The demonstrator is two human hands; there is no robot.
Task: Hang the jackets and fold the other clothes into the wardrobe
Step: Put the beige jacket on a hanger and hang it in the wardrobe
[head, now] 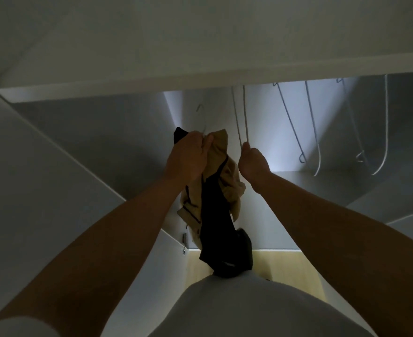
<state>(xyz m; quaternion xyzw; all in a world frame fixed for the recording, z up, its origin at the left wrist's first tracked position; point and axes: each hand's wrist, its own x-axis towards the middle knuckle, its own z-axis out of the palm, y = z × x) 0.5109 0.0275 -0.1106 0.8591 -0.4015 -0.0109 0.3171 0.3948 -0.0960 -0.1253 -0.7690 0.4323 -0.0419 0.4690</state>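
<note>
Head view, dim light, looking into an open white wardrobe (200, 80) whose shelf edge runs across the upper half of the frame. Left hand (188, 158), centre frame: grip clenched around the bunched collar end of a tan fabric jacket with dark lining (227, 176), together with a thin grey wire hanger (203, 127) whose hook sticks up just above the knuckles. The hook is free, not on anything that shows. The jacket hangs down from this hand in a crumpled column, tan folds on top, dark lining below, its lower end reaching the person's white shirt (249, 312) at bottom centre. It is inside the wardrobe opening, in the air, resting on no shelf. Right hand (252, 161), just right of the jacket and apart from it: grip pinched on the lower end of a second, pale wire hanger (245, 117), whose two wires run up and vanish behind the shelf edge. Cannot tell what it hangs from. Upper right: several more empty wire hangers (386, 117) hanging side by side, tops likewise hidden. White door panel (30, 166) at left, with a small metal hinge (184, 239) at its lower inner edge. Pale wooden floor (285, 263) at lower centre right.
</note>
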